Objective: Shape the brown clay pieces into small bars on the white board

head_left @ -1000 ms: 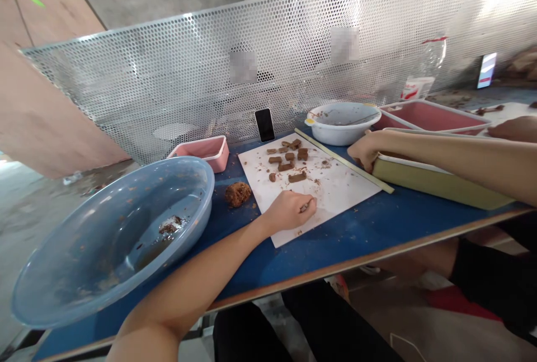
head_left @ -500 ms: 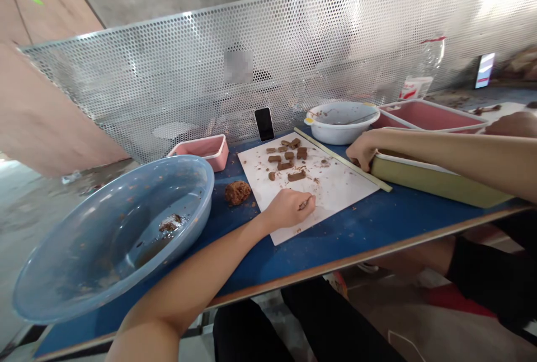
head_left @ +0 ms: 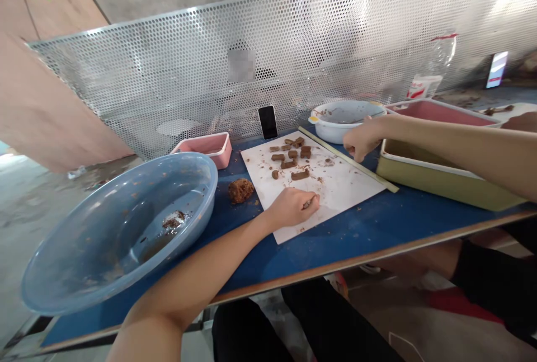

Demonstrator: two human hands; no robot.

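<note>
My left hand (head_left: 296, 207) rests closed on the near part of a white sheet (head_left: 347, 186). Something small and brownish shows between its curled fingers, too little to name. Several brown clay pieces (head_left: 300, 174), short bars and small lumps, lie on the sheet beyond it. My right hand (head_left: 361, 139) hovers over the sheet's right side, near a pale yellow strip (head_left: 369, 171) and the green box (head_left: 436, 183). Its fingers are drawn together and slightly blurred; what they hold, if anything, is hidden. A rough brown clay lump (head_left: 240, 190) sits left of the sheet.
A large blue basin (head_left: 100, 205) with murky water stands at the left. Farther back are a pink box (head_left: 210, 150), a phone (head_left: 267, 122), a white bowl (head_left: 335, 130) and a pink tray (head_left: 448, 111). A perforated metal screen (head_left: 176, 65) borders the table. Another person's hand (head_left: 521, 121) is at far right.
My right hand has lifted away from the green box's left end and stands slightly higher. My left hand stays almost in place. The whole view has shifted slightly.
</note>
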